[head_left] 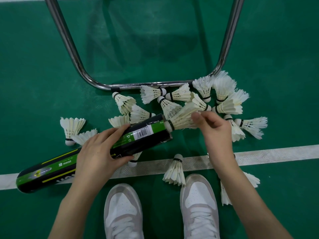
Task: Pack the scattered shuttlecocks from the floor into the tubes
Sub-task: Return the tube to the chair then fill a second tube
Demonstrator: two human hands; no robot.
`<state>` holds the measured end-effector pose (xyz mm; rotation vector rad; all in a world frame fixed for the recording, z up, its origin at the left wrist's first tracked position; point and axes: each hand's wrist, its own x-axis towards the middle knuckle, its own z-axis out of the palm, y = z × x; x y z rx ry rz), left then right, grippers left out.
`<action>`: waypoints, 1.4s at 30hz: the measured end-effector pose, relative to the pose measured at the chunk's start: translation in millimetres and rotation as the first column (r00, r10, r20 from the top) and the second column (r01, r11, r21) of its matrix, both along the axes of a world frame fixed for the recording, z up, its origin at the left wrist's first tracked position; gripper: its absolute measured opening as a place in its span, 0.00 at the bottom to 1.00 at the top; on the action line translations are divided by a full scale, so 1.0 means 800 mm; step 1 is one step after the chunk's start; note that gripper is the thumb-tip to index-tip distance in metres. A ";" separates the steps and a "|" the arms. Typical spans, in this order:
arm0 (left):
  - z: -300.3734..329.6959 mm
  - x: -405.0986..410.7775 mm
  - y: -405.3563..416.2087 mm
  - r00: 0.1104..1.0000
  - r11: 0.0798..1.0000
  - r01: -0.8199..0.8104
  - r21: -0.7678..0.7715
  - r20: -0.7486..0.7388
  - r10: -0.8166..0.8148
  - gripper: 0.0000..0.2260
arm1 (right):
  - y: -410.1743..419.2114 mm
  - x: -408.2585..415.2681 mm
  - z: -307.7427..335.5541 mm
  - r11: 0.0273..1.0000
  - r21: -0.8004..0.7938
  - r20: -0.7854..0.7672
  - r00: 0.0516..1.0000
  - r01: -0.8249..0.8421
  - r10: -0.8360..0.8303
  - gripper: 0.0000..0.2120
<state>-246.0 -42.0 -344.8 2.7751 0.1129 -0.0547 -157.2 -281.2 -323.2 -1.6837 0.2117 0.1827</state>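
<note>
While the left hand [98, 150] grips the tube [96, 152], the right hand [214, 128] pinches a shuttlecock [183, 119] at its mouth; misalignment could crush feathers.

Indoor badminton court, green textured sports flooring [31, 69] across the frame, white boundary line [276, 153] running along the lower part, chrome tubular frame [72, 49] at top centre, white feather shuttlecocks [222, 87] scattered mid-frame, black-green shuttlecock tube [57, 169] lower left

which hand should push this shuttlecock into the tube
Right. The right hand already pinches the shuttlecock, its cork at the tube mouth; the left hand grips the tube, steadying it.
</note>
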 end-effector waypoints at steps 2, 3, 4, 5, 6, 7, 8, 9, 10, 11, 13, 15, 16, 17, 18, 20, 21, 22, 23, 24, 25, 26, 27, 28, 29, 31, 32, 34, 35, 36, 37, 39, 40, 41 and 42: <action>0.000 0.001 -0.006 1.000 1.000 0.012 0.000 0.001 -0.012 0.37 | 0.010 -0.008 -0.002 0.999 0.028 -0.054 0.998 -0.032 0.034 0.06; 0.001 0.002 -0.009 1.000 1.000 0.020 0.006 0.007 -0.020 0.37 | 0.015 -0.012 -0.003 0.998 0.040 -0.070 0.996 -0.057 0.059 0.06; 0.000 0.003 -0.011 1.000 1.000 0.024 0.013 0.011 -0.024 0.37 | 0.019 -0.016 -0.004 0.995 0.054 -0.080 0.993 -0.082 0.086 0.06; 0.000 0.004 -0.013 1.000 0.999 0.024 0.022 0.013 -0.024 0.38 | 0.023 -0.020 -0.005 0.992 0.074 -0.088 0.990 -0.106 0.113 0.06; 0.000 0.005 -0.015 1.000 0.999 0.020 0.029 0.015 -0.021 0.38 | 0.025 -0.024 -0.006 0.988 0.091 -0.093 0.986 -0.129 0.137 0.05; 0.000 0.005 -0.016 1.000 0.999 0.016 0.036 0.018 -0.017 0.38 | 0.028 -0.027 -0.007 0.984 0.099 -0.097 0.982 -0.150 0.159 0.05; 0.000 0.005 -0.016 1.000 0.999 0.014 0.044 0.022 -0.015 0.38 | 0.030 -0.030 -0.008 0.981 0.091 -0.099 0.978 -0.173 0.182 0.04; 0.000 0.004 -0.017 1.000 0.998 0.014 0.053 0.025 -0.015 0.38 | 0.032 -0.031 -0.009 0.978 0.068 -0.104 0.973 -0.199 0.205 0.03; 0.000 0.004 -0.018 1.000 0.998 0.013 0.062 0.027 -0.015 0.38 | 0.034 -0.033 -0.009 0.975 0.035 -0.108 0.969 -0.221 0.224 0.04; 0.001 0.003 -0.018 1.000 0.998 0.012 0.068 0.026 -0.013 0.38 | 0.036 -0.034 -0.009 0.971 0.004 -0.109 0.965 -0.240 0.239 0.07; 0.001 0.003 -0.019 1.000 0.998 0.009 0.062 0.020 -0.010 0.38 | 0.039 -0.034 -0.008 0.965 -0.040 -0.094 0.962 -0.260 0.256 0.11; 0.001 0.002 -0.019 1.000 0.999 0.001 0.043 0.017 -0.002 0.38 | 0.041 -0.034 -0.007 0.966 -0.061 -0.085 0.965 -0.252 0.247 0.12; 0.001 0.002 -0.018 1.000 0.999 -0.004 0.036 0.020 0.003 0.38 | 0.041 -0.033 -0.007 0.968 -0.068 -0.083 0.968 -0.242 0.236 0.12; 0.002 0.001 -0.018 1.000 0.999 -0.006 0.034 0.024 0.006 0.38 | 0.040 -0.032 -0.008 0.969 -0.075 -0.082 0.970 -0.235 0.229 0.12; 0.002 0.001 -0.019 1.000 0.999 -0.007 0.036 0.029 0.006 0.38 | 0.039 -0.031 -0.008 0.969 -0.078 -0.085 0.970 -0.233 0.226 0.13; 0.003 0.002 -0.020 0.999 0.999 -0.007 0.036 0.042 0.005 0.38 | 0.038 -0.028 -0.009 0.968 -0.055 -0.087 0.967 -0.246 0.241 0.12; 0.003 0.002 -0.021 0.999 0.999 -0.006 0.036 0.048 0.005 0.37 | 0.037 -0.028 -0.009 0.965 -0.033 -0.081 0.963 -0.259 0.256 0.12; 0.003 0.003 -0.022 0.999 0.999 -0.005 0.038 0.053 0.003 0.37 | 0.037 -0.028 -0.009 0.962 -0.009 -0.075 0.959 -0.273 0.272 0.13; 0.003 0.003 -0.022 0.998 0.999 -0.004 0.041 0.058 0.001 0.37 | 0.037 -0.028 -0.009 0.958 0.014 -0.072 0.955 -0.286 0.286 0.12; 0.003 0.003 -0.023 0.998 0.999 -0.001 0.045 0.064 -0.002 0.37 | 0.037 -0.029 -0.009 0.954 0.036 -0.076 0.951 -0.298 0.299 0.12; 0.002 0.003 -0.023 0.998 0.999 0.002 0.048 0.067 -0.005 0.37 | 0.037 -0.029 -0.011 0.949 0.053 -0.083 0.946 -0.309 0.313 0.12; 0.002 0.003 -0.023 0.998 0.999 0.004 0.049 0.067 -0.008 0.37 | 0.037 -0.030 -0.012 0.944 0.068 -0.088 0.941 -0.323 0.328 0.11; 0.002 0.002 -0.022 0.998 0.999 0.006 0.048 0.065 -0.009 0.38 | 0.037 -0.030 -0.013 0.938 0.084 -0.089 0.935 -0.337 0.344 0.12; 0.001 0.002 -0.022 0.998 0.999 0.007 0.046 0.063 -0.010 0.38 | 0.036 -0.029 -0.013 0.930 0.098 -0.088 0.928 -0.354 0.363 0.12; 0.001 0.001 -0.021 0.998 0.999 0.007 0.044 0.059 -0.010 0.38 | 0.036 -0.029 -0.014 0.922 0.111 -0.088 0.921 -0.370 0.380 0.11; 0.001 0.000 -0.019 0.999 0.999 0.005 0.041 0.048 -0.007 0.38 | 0.035 -0.029 -0.015 0.913 0.104 -0.085 0.911 -0.394 0.403 0.10; 0.001 0.000 -0.017 0.999 0.999 -0.001 0.038 0.040 0.000 0.38 | 0.035 -0.029 -0.016 0.914 0.079 -0.077 0.912 -0.398 0.404 0.09; 0.001 0.000 -0.014 0.999 0.999 -0.025 0.025 0.020 0.024 0.37 | 0.033 -0.026 -0.018 0.926 0.053 -0.057 0.924 -0.374 0.377 0.07; 0.001 0.000 -0.011 0.999 0.999 -0.038 0.018 0.015 0.038 0.37 | 0.031 -0.023 -0.018 0.935 0.071 -0.050 0.935 -0.347 0.350 0.07; 0.001 0.000 -0.009 0.999 0.999 -0.048 0.013 0.013 0.048 0.36 | 0.029 -0.020 -0.018 0.943 0.095 -0.047 0.944 -0.320 0.325 0.07; 0.000 -0.001 -0.006 0.998 0.998 -0.056 0.013 0.015 0.055 0.36 | 0.026 -0.016 -0.019 0.948 0.104 -0.044 0.951 -0.300 0.306 0.07; -0.001 -0.002 0.000 0.997 0.998 -0.068 0.018 0.027 0.067 0.36 | 0.021 -0.008 -0.023 0.960 0.069 -0.045 0.960 -0.272 0.275 0.05; -0.002 -0.003 0.002 0.997 0.997 -0.076 0.020 0.036 0.075 0.36 | 0.019 -0.003 -0.027 0.965 0.043 -0.051 0.964 -0.260 0.262 0.04; -0.003 -0.003 0.005 0.995 0.996 -0.084 0.022 0.046 0.083 0.36 | 0.019 0.002 -0.034 0.969 0.017 -0.064 0.966 -0.248 0.249 0.04; -0.004 -0.003 0.007 0.995 0.996 -0.089 0.024 0.057 0.088 0.36 | 0.020 0.007 -0.043 0.973 -0.006 -0.084 0.969 -0.232 0.230 0.05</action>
